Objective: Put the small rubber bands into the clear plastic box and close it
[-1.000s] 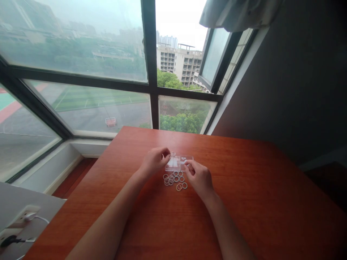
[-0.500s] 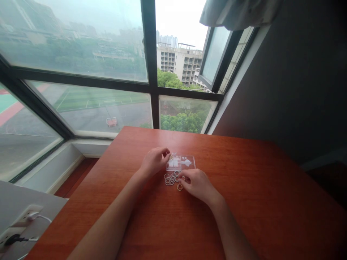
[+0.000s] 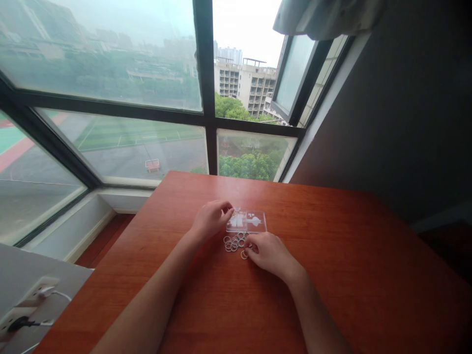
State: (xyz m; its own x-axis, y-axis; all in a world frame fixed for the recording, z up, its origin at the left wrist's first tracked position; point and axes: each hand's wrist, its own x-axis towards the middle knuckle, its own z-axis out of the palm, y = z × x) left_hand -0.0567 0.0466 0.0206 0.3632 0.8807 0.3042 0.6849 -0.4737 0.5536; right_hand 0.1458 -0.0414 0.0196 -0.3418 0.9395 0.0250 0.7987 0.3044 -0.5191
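Note:
A clear plastic box [image 3: 256, 222] lies open on the table, with white markings showing in its right half. My left hand [image 3: 213, 217] is at the box's left side, its thumb and forefinger pinched together. Something small and yellowish shows at those fingertips, too small to make out. In front of the box lies a pile of small pale rings [image 3: 231, 243]. My right hand [image 3: 271, 251] is closed in a pinch at the pile's right side. Its fingertips touch a gold-coloured ring [image 3: 243, 254] and partly cover it and other rings.
The reddish-brown wooden table [image 3: 206, 305] reaches back to a window with dark frames [image 3: 209, 88], whose right pane stands open. A dark wall [image 3: 405, 128] rises on the right. At the lower left, plugs sit in a wall socket [image 3: 35, 297].
My right hand has drawn back slightly to the right, uncovering more of the pale rings. My left hand stays at the box, with less of the yellowish item showing at its fingertips.

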